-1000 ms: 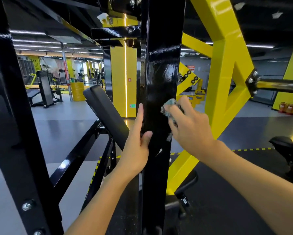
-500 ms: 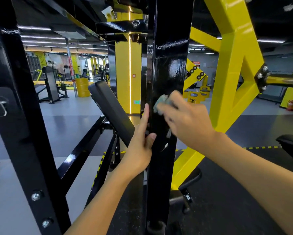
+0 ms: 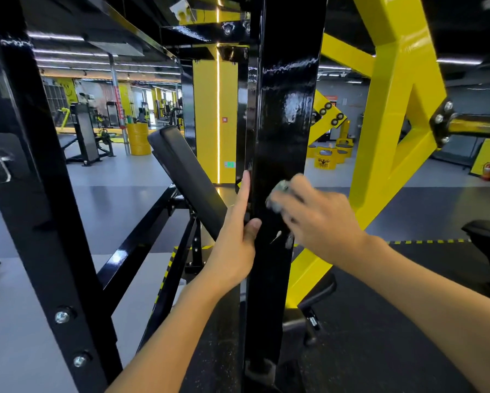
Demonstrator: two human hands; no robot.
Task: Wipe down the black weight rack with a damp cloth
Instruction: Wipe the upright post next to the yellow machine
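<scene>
A glossy black upright post [image 3: 283, 114] of the weight rack stands straight ahead, with wet streaks above my hands. My left hand [image 3: 235, 236] wraps the post's left edge, thumb on its front face. My right hand [image 3: 317, 219] presses a small grey-blue cloth [image 3: 278, 195] against the post's front, just right of my left hand. The cloth is bunched in my fingers and blurred by motion. A white scuff [image 3: 275, 236] shows on the post below the cloth.
A black slanted frame [image 3: 54, 222] with bolts rises at the left. A tilted black bench pad [image 3: 187, 177] sits behind the post. Yellow frame beams [image 3: 394, 131] stand at the right, with a black seat [image 3: 487, 234] far right. Grey and black gym floor lies below.
My right hand with the cloth has slid left across the post's front face, from its right edge toward the middle. My left hand keeps its hold on the post.
</scene>
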